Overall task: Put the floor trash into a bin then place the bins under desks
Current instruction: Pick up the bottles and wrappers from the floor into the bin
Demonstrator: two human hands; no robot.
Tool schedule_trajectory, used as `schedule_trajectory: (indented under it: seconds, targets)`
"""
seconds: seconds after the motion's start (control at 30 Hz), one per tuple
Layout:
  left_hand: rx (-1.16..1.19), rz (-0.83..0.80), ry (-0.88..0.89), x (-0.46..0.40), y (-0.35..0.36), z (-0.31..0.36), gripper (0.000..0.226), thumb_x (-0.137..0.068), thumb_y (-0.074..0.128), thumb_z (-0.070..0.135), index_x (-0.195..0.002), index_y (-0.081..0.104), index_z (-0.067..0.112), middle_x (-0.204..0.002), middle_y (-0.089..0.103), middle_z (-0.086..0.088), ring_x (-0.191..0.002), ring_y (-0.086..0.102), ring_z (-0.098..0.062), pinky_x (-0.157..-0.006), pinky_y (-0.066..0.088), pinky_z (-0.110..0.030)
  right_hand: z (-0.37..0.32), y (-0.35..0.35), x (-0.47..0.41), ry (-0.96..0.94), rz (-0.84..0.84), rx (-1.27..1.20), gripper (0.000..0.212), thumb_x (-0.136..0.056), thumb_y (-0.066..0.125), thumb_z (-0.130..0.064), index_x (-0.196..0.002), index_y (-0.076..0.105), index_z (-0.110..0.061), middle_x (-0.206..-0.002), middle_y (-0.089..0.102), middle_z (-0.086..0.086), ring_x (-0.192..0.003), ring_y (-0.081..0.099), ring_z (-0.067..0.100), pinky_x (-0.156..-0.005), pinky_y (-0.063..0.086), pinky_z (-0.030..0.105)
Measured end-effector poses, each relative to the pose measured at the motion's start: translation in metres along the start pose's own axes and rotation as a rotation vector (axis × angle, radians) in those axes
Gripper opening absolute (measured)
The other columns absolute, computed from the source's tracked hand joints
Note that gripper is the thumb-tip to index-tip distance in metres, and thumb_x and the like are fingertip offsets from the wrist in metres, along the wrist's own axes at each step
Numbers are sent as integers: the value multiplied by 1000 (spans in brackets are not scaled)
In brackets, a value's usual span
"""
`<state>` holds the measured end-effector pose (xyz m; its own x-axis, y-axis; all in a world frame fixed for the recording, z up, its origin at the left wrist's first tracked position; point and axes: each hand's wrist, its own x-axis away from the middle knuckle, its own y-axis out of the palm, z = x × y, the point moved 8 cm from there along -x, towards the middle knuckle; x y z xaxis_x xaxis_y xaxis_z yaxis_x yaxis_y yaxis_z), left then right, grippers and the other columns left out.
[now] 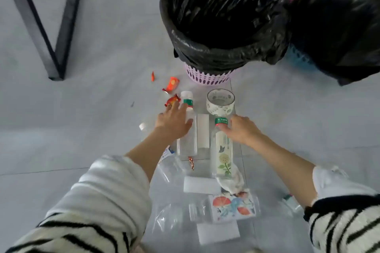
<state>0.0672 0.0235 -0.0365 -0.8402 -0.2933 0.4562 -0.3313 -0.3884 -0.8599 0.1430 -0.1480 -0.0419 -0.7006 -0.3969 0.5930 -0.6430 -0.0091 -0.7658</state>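
Two lined bins [224, 26], about five clear bottles [223, 150], four orange wrappers [172, 84].

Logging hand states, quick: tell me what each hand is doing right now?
Left hand: open, fingers resting on the clear bottle.
Right hand: open, fingertips touching the flowered bottle.

soft even daylight, faint shadows, motion blur throughout, wide-angle bending at the edges
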Motion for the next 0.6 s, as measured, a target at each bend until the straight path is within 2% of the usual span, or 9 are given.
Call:
schedule_trajectory:
  seconds: [0.1,0.13,0.2,0.3,0.4,0.5,0.6]
  targets:
    - [122,-55,-120,-10,32,-15,83,-83,51,61,-148,10,28,-149,34,-8,-128,46,-35,-96,43,-51,24,34,-12,167,-138,-308,45,-84,53,-57,-84,53,-12,-81,61,7,-73,64,26,-58,52,28]
    - [145,-105,-146,-8,41,-21,91,-79,53,66,-148,4,31,-146,38,-9,-125,49,-36,-96,44,-51,27,43,-11,224,-199,-449,47,-81,57,-58,-87,58,-11,-83,65,7,-72,65,24,-60,57,30]
    - [184,-157,-185,-5,55,-26,104,-73,58,69,-148,-4,32,-143,44,-11,-122,51,-36,-96,46,-50,33,60,-7,314,-287,-653,56,-75,66,-56,-101,64,-6,-97,71,11,-85,69,27,-76,60,40]
    - [221,-203,-215,2,62,-29,116,-71,64,67,-148,-15,31,-141,47,-14,-122,52,-37,-97,44,-47,31,70,1,324,-356,-694,65,-72,72,-53,-114,56,-5,-112,69,11,-99,68,28,-87,56,44]
    - [328,-289,-237,9,71,-21,122,-75,70,52,-147,-25,28,-140,49,-17,-121,52,-36,-98,42,-44,23,77,2,296,-360,-686,74,-72,74,-46,-125,41,-6,-120,63,10,-106,64,27,-90,54,45]
    - [460,-311,-283,8,71,-16,117,-82,70,34,-146,-27,25,-140,48,-18,-119,54,-36,-101,41,-45,19,80,6,269,-369,-720,62,-75,74,-37,-120,51,-4,-114,68,11,-101,68,25,-90,55,43]
    - [540,-290,-330,12,63,-23,107,-85,65,32,-149,-19,21,-142,46,-19,-121,52,-37,-103,41,-44,25,61,13,241,-301,-676,47,-75,73,-34,-112,62,-7,-110,70,10,-97,69,23,-86,57,38]
